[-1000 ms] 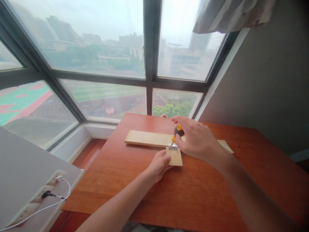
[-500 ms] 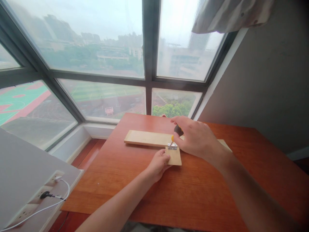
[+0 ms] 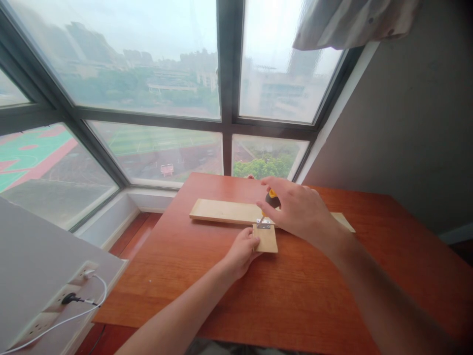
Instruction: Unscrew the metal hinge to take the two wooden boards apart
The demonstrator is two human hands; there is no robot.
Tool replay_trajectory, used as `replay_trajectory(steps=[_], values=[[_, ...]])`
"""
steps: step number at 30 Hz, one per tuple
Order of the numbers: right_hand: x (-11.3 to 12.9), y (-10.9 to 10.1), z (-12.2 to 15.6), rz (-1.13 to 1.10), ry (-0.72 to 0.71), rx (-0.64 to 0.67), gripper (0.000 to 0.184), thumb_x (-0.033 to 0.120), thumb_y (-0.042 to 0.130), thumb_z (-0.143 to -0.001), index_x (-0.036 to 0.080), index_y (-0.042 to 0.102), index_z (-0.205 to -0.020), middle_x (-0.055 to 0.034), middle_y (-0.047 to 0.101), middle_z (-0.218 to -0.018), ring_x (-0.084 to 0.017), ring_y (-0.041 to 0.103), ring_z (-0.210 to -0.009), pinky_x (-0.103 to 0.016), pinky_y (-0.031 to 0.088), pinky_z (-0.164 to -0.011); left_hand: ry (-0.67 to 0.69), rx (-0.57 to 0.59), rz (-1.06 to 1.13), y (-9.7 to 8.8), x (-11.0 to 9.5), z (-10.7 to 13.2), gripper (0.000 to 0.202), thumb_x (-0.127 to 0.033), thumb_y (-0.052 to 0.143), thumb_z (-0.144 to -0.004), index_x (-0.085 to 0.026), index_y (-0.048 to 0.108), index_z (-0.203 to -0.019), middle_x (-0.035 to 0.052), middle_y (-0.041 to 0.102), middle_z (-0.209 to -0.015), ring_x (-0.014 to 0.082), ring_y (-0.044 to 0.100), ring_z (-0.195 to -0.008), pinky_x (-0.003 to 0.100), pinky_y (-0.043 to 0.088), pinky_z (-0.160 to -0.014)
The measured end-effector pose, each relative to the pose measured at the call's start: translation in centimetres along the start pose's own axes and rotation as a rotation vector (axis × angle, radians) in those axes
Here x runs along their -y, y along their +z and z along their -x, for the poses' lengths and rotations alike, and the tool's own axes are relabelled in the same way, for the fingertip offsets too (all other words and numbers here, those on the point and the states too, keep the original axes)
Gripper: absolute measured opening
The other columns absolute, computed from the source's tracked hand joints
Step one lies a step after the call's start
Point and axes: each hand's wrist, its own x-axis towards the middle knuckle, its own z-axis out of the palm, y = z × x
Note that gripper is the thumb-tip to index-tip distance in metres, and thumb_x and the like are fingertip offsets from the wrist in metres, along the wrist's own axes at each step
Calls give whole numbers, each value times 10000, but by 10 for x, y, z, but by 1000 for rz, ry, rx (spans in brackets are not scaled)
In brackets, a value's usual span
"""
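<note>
The screwdriver [image 3: 273, 201] slanted down to the hinge [image 3: 263, 224] above the table [image 3: 166, 278].
The right hand [image 3: 301, 207] curled its fingers around the screwdriver; the left hand [image 3: 242, 250] pinched the block [image 3: 267, 241] in its fingers, near the board [image 3: 221, 210].

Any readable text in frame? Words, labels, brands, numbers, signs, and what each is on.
None readable.
Screwdriver: no legible marking; handle partly covered.
Metal hinge: no lettering visible; any stamp would be too small to read.
Small wooden piece and long board: no text visible.
Wall sockets: no readable label.
Pink-and-white panel outside the window: too small and hazy to tell.
</note>
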Motion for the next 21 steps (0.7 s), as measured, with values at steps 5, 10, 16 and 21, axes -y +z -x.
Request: replay_trajectory(steps=[5, 10, 16, 21], values=[[-2, 2, 0, -32, -8, -5, 350, 270, 463, -896, 231, 565, -1229, -42, 696, -1132, -217, 663, -895, -305, 415, -671, -1, -7, -6, 1, -1, 1, 232, -70, 616, -735, -138, 571, -952, 91, 670, -947, 173, 644, -824, 300, 537, -753], [-3, 2, 1, -38, -33, -21, 374, 300, 513, -869, 243, 552, -1237, -36, 680, -1144, -215, 653, -895, -298, 400, -651, 4, 1, 0, 2, -1, 1, 237, -65, 605, -740, -142, 569, -961, 84, 672, -924, 172, 646, -820, 291, 535, -744], [-2, 5, -2, 15, 20, -27, 305, 306, 440, -924, 243, 588, -1183, -26, 719, -1002, -221, 660, -807, -306, 368, -612, 4, -4, 2, 1, 0, 0, 235, -70, 606, -748, -147, 569, -967, 90, 677, -945, 175, 650, -829, 293, 536, -743], [-2, 2, 2, -71, -39, -27, 441, 241, 515, -827, 232, 530, -1268, -32, 664, -1193, -216, 654, -918, -305, 400, -665, 5, 9, 9, 2, -2, 2, 230, -74, 619, -744, -147, 568, -957, 89, 678, -947, 172, 652, -824, 285, 534, -736]])
